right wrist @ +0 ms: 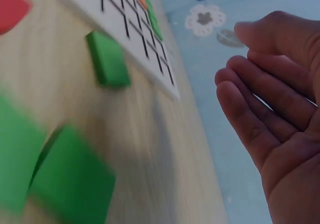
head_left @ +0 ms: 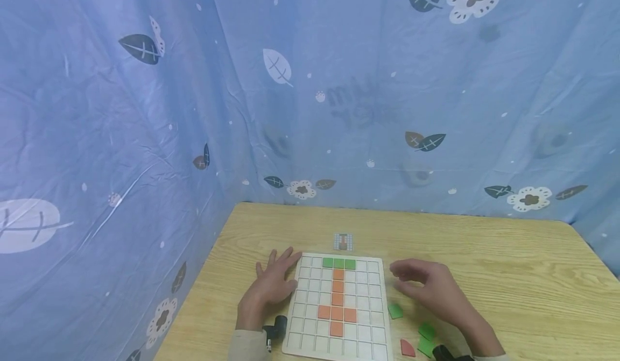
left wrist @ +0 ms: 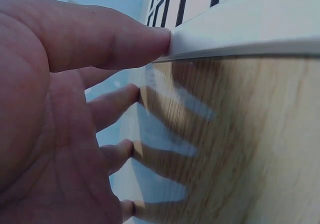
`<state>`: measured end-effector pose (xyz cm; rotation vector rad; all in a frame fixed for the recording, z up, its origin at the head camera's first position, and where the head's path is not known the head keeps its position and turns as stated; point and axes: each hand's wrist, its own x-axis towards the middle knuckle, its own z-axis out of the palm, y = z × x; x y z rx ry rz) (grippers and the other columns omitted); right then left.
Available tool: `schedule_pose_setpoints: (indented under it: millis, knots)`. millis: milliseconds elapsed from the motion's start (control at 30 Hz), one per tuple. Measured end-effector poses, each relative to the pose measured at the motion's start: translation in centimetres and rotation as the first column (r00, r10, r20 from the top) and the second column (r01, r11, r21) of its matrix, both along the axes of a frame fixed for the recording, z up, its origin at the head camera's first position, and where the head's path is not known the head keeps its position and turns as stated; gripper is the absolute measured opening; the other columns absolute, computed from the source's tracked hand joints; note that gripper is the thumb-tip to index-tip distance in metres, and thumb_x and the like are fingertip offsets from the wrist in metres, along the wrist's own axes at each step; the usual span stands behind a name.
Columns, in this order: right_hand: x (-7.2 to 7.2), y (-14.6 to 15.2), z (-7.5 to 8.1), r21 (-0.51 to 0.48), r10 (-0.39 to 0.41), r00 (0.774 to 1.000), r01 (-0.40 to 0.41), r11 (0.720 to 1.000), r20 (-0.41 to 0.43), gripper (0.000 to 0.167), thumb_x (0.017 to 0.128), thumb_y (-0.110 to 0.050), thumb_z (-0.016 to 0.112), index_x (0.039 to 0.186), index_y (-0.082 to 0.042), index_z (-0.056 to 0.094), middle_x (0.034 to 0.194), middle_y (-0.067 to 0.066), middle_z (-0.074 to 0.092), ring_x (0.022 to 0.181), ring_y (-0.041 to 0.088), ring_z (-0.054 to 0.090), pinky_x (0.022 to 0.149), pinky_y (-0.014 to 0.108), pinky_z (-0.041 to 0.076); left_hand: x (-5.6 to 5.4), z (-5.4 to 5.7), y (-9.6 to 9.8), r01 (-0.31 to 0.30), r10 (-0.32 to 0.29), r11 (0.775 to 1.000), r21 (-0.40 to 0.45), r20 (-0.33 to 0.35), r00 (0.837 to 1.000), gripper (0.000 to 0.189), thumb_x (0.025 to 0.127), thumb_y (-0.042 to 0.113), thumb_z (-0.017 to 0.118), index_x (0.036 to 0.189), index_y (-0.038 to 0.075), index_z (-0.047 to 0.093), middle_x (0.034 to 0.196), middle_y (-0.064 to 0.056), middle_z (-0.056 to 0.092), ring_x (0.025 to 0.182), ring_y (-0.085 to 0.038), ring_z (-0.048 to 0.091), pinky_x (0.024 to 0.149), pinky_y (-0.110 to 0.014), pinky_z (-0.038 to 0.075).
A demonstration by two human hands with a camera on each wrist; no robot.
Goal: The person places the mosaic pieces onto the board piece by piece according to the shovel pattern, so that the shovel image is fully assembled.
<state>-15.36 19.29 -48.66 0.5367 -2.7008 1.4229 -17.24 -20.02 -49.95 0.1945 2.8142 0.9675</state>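
Note:
A white gridded board [head_left: 370, 318] lies on the table, with three green square tiles [head_left: 339, 263] in its far row. Below them, several orange tiles [head_left: 337, 299] form a column with a short crossbar near its lower end. My left hand [head_left: 272, 287] rests at the board's left side, fingers spread onto the table, and its thumb [left wrist: 145, 46] touches the board's edge. Beside the right edge, my right hand [head_left: 436, 288] hovers with loosely bent fingers, and nothing shows in its grasp. Nearest to it is a loose green tile [head_left: 395, 311].
More green tiles [head_left: 427, 331] and a red quarter-round piece [head_left: 407, 348] lie to the board's right. A small card [head_left: 343, 241] with a printed grid pattern lies beyond the board. Blue patterned curtain [head_left: 363, 108] hangs behind and left of the wooden table [head_left: 508, 275].

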Motion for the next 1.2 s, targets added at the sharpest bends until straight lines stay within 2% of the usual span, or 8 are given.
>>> schedule_pose_setpoints:
  millis: [200, 433, 533, 667, 767, 967, 1200]
  knots:
    - [2.3, 2.8, -0.4, -0.025, 0.020, 1.000, -0.019, 0.999, 0.008, 0.027, 0.094, -0.015, 0.086, 0.121, -0.011, 0.082, 0.117, 0.005, 0.084, 0.100, 0.011, 0.080, 0.089, 0.023, 0.065, -0.1, 0.1, 0.0, 0.002, -0.002, 1.000, -0.010, 0.001, 1.000, 0.072, 0.093, 0.006, 0.069, 0.163, 0.017, 0.054, 0.177, -0.016, 0.037, 0.168, -0.055, 0.011, 0.124, -0.087, -0.008]
    - [3.8, 5.4, -1.2, -0.034, 0.124, 0.987, -0.121, 0.992, 0.098, 0.031, 0.097, -0.014, 0.083, 0.127, -0.008, 0.079, 0.121, 0.008, 0.083, 0.106, -0.001, 0.076, 0.087, 0.019, 0.064, 0.0, 0.1, 0.0, 0.004, -0.004, 1.000, -0.015, 0.003, 1.000, 0.073, 0.092, 0.006, 0.068, 0.163, 0.017, 0.053, 0.178, -0.016, 0.037, 0.168, -0.055, 0.010, 0.124, -0.087, -0.007]
    - [4.1, 6.3, -1.5, -0.033, 0.168, 0.967, -0.165, 0.986, 0.194, 0.034, 0.098, -0.016, 0.083, 0.131, -0.009, 0.077, 0.126, 0.007, 0.082, 0.111, -0.005, 0.073, 0.088, 0.018, 0.062, 0.0, 0.2, 0.0, 0.004, -0.004, 1.000, -0.013, 0.004, 1.000, 0.073, 0.092, 0.006, 0.068, 0.163, 0.017, 0.053, 0.178, -0.016, 0.037, 0.168, -0.055, 0.010, 0.124, -0.087, -0.007]
    - [4.2, 6.8, -1.9, -0.031, 0.192, 0.915, -0.194, 0.980, 0.354, 0.038, 0.097, -0.020, 0.082, 0.134, -0.014, 0.076, 0.131, 0.004, 0.080, 0.115, -0.008, 0.070, 0.090, 0.016, 0.060, 0.0, 0.2, 0.0, 0.010, -0.010, 1.000, -0.014, 0.004, 1.000, 0.073, 0.093, 0.006, 0.068, 0.164, 0.016, 0.053, 0.178, -0.016, 0.036, 0.167, -0.055, 0.010, 0.124, -0.088, -0.007]
    - [4.2, 7.0, -2.3, -0.014, 0.209, 0.891, -0.222, 0.975, 0.404, 0.038, 0.096, -0.020, 0.082, 0.134, -0.017, 0.077, 0.131, 0.000, 0.080, 0.115, -0.009, 0.069, 0.090, 0.014, 0.058, 0.0, 0.2, 0.0, 0.012, -0.012, 1.000, -0.015, 0.003, 1.000, 0.073, 0.092, 0.007, 0.067, 0.164, 0.015, 0.053, 0.178, -0.016, 0.036, 0.167, -0.056, 0.010, 0.124, -0.088, -0.007]
    - [4.5, 7.8, -3.1, 0.032, 0.252, 0.906, -0.279, 0.960, 0.341, 0.036, 0.098, -0.018, 0.081, 0.134, -0.016, 0.077, 0.126, -0.003, 0.081, 0.114, -0.010, 0.067, 0.089, 0.015, 0.058, -0.1, 0.2, 0.0, 0.008, -0.008, 1.000, -0.021, 0.010, 1.000, 0.073, 0.093, 0.007, 0.066, 0.164, 0.016, 0.052, 0.178, -0.015, 0.035, 0.168, -0.055, 0.009, 0.125, -0.086, -0.008]
    - [4.9, 7.8, -3.4, 0.152, 0.148, 0.950, -0.195, 0.969, 0.276, 0.038, 0.094, -0.028, 0.085, 0.131, -0.027, 0.079, 0.128, -0.008, 0.081, 0.118, -0.011, 0.065, 0.092, 0.017, 0.058, 0.0, 0.2, 0.1, -0.002, 0.002, 1.000, -0.020, 0.017, 1.000, 0.074, 0.093, 0.006, 0.066, 0.165, 0.016, 0.052, 0.179, -0.015, 0.035, 0.168, -0.054, 0.009, 0.125, -0.085, -0.008]
